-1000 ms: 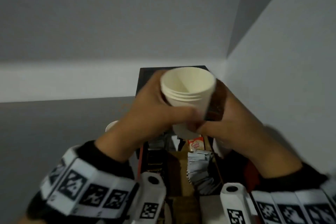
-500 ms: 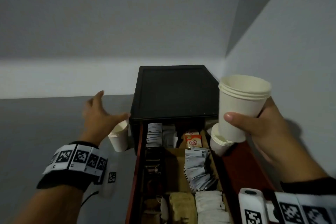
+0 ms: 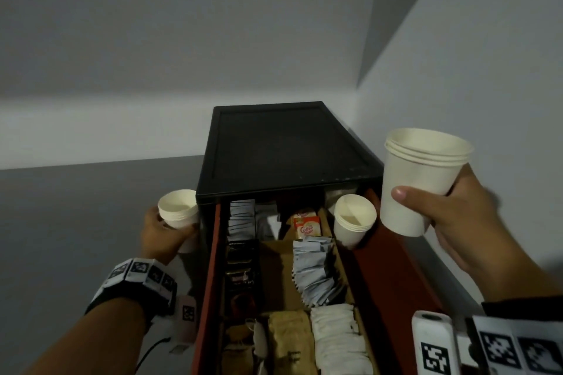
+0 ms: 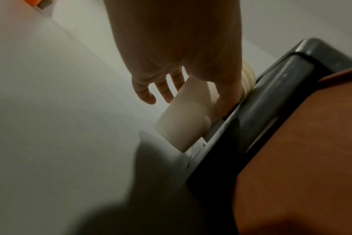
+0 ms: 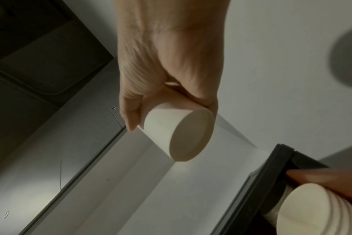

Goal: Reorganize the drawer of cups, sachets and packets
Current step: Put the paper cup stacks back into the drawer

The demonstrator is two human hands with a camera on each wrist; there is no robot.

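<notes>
My right hand (image 3: pixel 426 192) grips a stack of white paper cups (image 3: pixel 426 161) and holds it upright in the air, right of the open drawer (image 3: pixel 384 268). In the right wrist view the same cups (image 5: pixel 177 130) sit between thumb and fingers of that hand (image 5: pixel 171 111). My left hand (image 3: pixel 176 222) is wrapped round a second cup stack (image 3: pixel 178 207) standing on the grey counter against the black unit's left side. The left wrist view shows these cups (image 4: pixel 183 114) in the hand (image 4: pixel 191 90). A third cup stack (image 3: pixel 353 219) leans in the drawer's right red compartment.
The black drawer unit (image 3: pixel 280 146) stands in a corner, with a wall close on the right. The drawer holds rows of grey sachets (image 3: pixel 313 271), creamer packets (image 3: pixel 306 225), dark packets (image 3: pixel 240 271), white sachets (image 3: pixel 335 341) and brown packets (image 3: pixel 289 338). Grey counter (image 3: pixel 76 222) lies to the left.
Both hands held one cup stack over the drawer. The left hand let go, reached left and now grips the cups on the counter. The right hand carried its stack to the right.
</notes>
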